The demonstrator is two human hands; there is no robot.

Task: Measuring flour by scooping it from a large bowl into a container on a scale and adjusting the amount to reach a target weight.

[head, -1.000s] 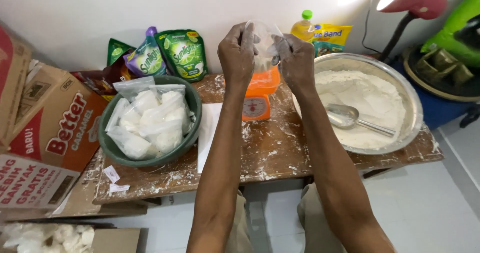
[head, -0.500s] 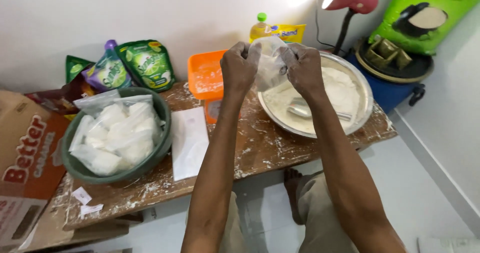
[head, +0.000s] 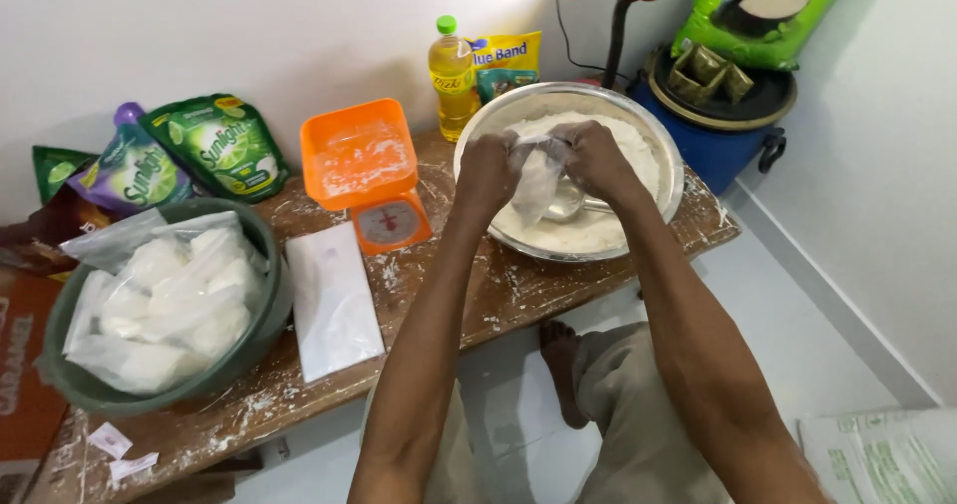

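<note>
Head view: the left hand [head: 485,170] and the right hand [head: 596,158] are both pinched shut on the top edge of a small clear plastic bag [head: 536,180], one at each side of its mouth, and the bag hangs between them just above the flour in a steel bowl [head: 670,180]. The bag looks thin, limp and slick, so it probably weighs almost nothing and would collapse or slip if held by its body; the rim of the mouth, gripped at two opposite points as here, seems the surest hold, and it would sag once loaded. A metal spoon [head: 573,203] lies in the flour right under the bag. Left of the bowl on the flour-dusted wooden worktop [head: 518,295] stands an orange kitchen scale [head: 371,170] with its tray on top, and beside that lies a flat stack of white bags [head: 332,300]. Farther left a green basin [head: 261,325] holds filled, sealed bags of white powder. Against the wall stand a yellow oil bottle [head: 451,75] and green pouches [head: 217,145]; a blue drum [head: 728,150] sits past the right end of the worktop.
</note>
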